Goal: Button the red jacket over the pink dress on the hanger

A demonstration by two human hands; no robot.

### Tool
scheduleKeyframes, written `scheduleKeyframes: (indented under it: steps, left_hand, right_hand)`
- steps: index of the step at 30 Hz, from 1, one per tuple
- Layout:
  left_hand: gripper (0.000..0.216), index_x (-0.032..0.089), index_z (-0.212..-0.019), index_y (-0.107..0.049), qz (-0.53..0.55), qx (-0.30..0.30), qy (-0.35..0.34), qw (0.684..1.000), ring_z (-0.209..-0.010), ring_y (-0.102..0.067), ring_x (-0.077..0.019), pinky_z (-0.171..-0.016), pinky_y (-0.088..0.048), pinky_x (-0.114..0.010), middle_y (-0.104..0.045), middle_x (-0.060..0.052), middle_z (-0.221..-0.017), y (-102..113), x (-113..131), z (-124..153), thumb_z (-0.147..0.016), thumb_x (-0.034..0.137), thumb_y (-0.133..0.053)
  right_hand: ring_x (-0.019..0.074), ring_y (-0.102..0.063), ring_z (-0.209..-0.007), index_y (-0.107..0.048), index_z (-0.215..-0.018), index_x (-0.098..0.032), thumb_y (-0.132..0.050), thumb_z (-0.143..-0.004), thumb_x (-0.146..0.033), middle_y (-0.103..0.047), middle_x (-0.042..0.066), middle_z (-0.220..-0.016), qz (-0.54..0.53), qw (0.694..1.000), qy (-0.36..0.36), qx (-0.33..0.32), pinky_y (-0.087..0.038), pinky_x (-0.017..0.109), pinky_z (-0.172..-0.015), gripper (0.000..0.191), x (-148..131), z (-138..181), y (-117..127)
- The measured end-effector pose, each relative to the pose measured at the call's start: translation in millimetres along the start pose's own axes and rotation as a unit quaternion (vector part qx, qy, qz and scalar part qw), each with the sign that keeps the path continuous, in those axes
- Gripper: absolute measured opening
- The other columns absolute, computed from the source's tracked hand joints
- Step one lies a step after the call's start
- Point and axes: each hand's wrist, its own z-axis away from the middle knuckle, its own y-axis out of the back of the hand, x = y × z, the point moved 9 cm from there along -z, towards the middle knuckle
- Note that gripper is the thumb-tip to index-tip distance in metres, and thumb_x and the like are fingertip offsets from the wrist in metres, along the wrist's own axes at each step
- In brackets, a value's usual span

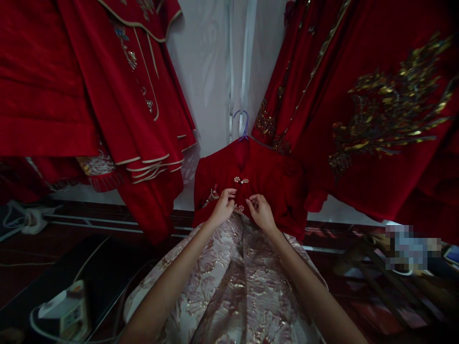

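Brocade skirt: pale, patterned (267,282), closest in, spread below the jacket.
Red jacket: upright on a purple hanger (245,125), dead ahead; its front (274,177) faces the hands.
Lower flower clasp: at the jacket's lower front (240,208), long axis sideways, between the hands; left looks slightly nearer.
Upper flower clasp: higher on the front (241,180), above both hands.
Left grip: hand (225,204) with bent fingers; dim light, cannot tell if cloth is pinched.
Right grip: hand (261,211), fingers curled narrow; hold likewise unclear.
Room: pale wall (201,62), red garments (132,110) either side, power strip (74,313) low left.
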Motion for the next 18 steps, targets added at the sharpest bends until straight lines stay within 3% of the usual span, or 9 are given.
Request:
scheduleKeyframes:
  steps: [3,6,8,12,15,18]
  left_hand:
    - [0.025,0.018,-0.104,-0.059,0.085,-0.005,0.074,0.994,-0.093,-0.060,-0.0154,-0.088,-0.046,-0.034,-0.063,-0.010,-0.106,-10.1,-16.0,-7.9,-0.083,0.028,-0.051]
    - [0.044,0.016,-0.098,-0.063,0.126,0.024,0.145,0.981,-0.094,-0.062,-0.0179,-0.088,-0.047,-0.035,-0.066,-0.012,-0.104,-20.3,-27.4,-15.6,-0.085,0.053,-0.043]
    - [0.057,0.016,-0.091,-0.066,0.148,0.042,0.176,0.972,-0.092,-0.064,-0.0195,-0.088,-0.048,-0.036,-0.069,-0.012,-0.096,-28.1,-30.3,-19.1,-0.084,0.062,-0.034]
    - [0.070,0.016,-0.084,-0.068,0.210,0.066,0.207,0.953,-0.087,-0.066,-0.0210,-0.079,-0.051,-0.032,-0.071,-0.011,-0.080,-36.8,-29.8,-14.7,-0.083,0.069,-0.022]
    - [0.070,0.017,-0.083,-0.068,0.189,0.130,0.225,0.947,-0.088,-0.066,-0.0201,-0.073,-0.052,-0.029,-0.070,-0.011,-0.081,-21.7,-35.7,3.6,-0.085,0.066,-0.019]
    - [0.066,0.015,-0.086,-0.067,0.141,0.190,0.225,0.945,-0.086,-0.065,-0.0203,-0.067,-0.052,-0.030,-0.069,-0.011,-0.090,-2.5,-43.2,22.6,-0.087,0.062,-0.019]
  right_hand:
    - [0.0180,-0.059,-0.073,-0.054,-0.084,-0.021,-0.054,-0.076,-0.055,-0.061,0.003,-0.081,-0.155,0.985,-0.080,0.014,-0.048,0.033,-0.072,0.035,22.3,-14.3,16.5]
    - [0.0210,-0.063,-0.080,-0.058,-0.086,-0.022,-0.056,-0.072,-0.058,-0.067,0.004,-0.085,-0.310,0.935,-0.175,0.001,-0.051,0.036,-0.073,0.039,36.1,-23.4,23.7]
    - [0.0218,-0.064,-0.084,-0.060,-0.087,-0.022,-0.058,-0.072,-0.057,-0.068,0.004,-0.089,-0.352,0.917,-0.186,-0.010,-0.052,0.036,-0.074,0.038,30.2,-24.3,24.5]
    - [0.0194,-0.064,-0.089,-0.055,-0.089,-0.024,-0.056,-0.077,-0.054,-0.066,0.003,-0.095,-0.347,0.925,-0.144,-0.058,-0.053,0.033,-0.075,0.033,2.0,-12.5,4.5]
    - [0.0176,-0.062,-0.091,-0.050,-0.095,-0.025,-0.052,-0.080,-0.054,-0.063,0.004,-0.098,-0.302,0.946,-0.103,-0.067,-0.054,0.034,-0.076,0.033,-15.4,1.0,-14.7]
    - [0.0188,-0.059,-0.092,-0.053,-0.101,-0.023,-0.055,-0.080,-0.049,-0.059,0.008,-0.101,-0.172,0.984,-0.018,-0.042,-0.052,0.036,-0.081,0.033,-34.3,10.5,-20.5]
